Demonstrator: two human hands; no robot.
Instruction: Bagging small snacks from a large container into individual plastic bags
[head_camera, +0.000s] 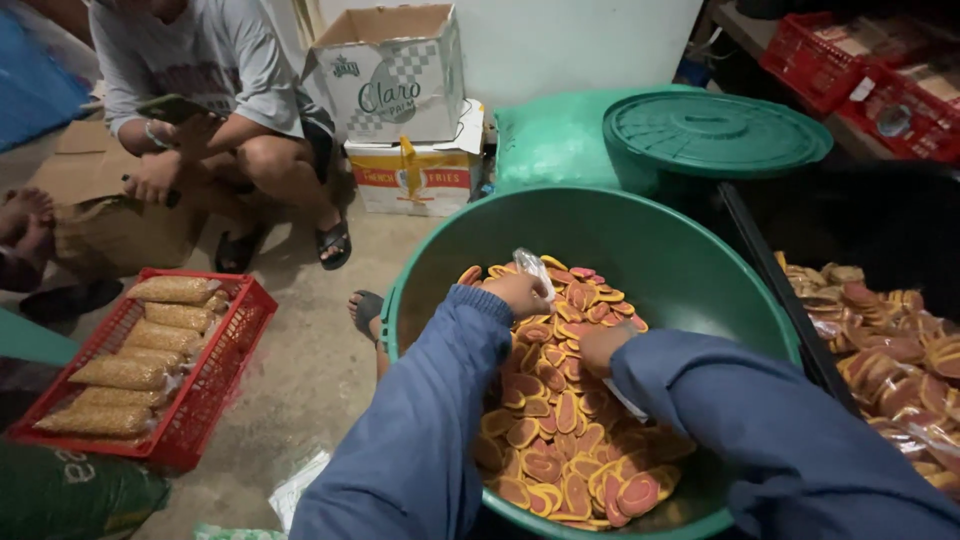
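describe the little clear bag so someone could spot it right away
Find the big green tub of orange-and-red crackers. At its far side, the left hand holds a small clear plastic bag. It is the only see-through, colourless thing above the crackers.

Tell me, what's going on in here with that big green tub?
A person in blue sleeves reaches both hands into a green tub of flat orange-and-red snack pieces. The left hand grips a small clear plastic bag; the right hand rests among the pieces. Another person squats beside a red crate of filled packets.
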